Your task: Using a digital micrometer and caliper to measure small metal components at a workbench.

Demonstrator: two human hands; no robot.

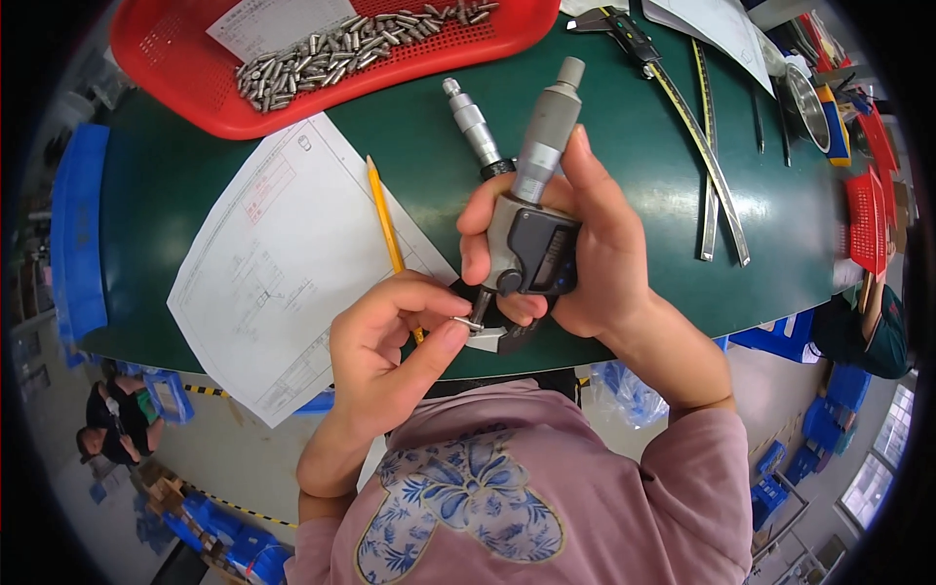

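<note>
My right hand grips a grey digital micrometer, its thimble pointing up and its frame toward my chest. My left hand pinches a small metal pin between thumb and forefinger and holds it at the micrometer's jaws. A second micrometer lies on the green table just behind my hands. A yellow pencil rests on a white drawing sheet to the left.
A red tray with several metal pins and a paper stands at the back left. A caliper, long steel rulers and papers lie at the right. Red bins stand at the far right. Blue crates and other people are on the floor below.
</note>
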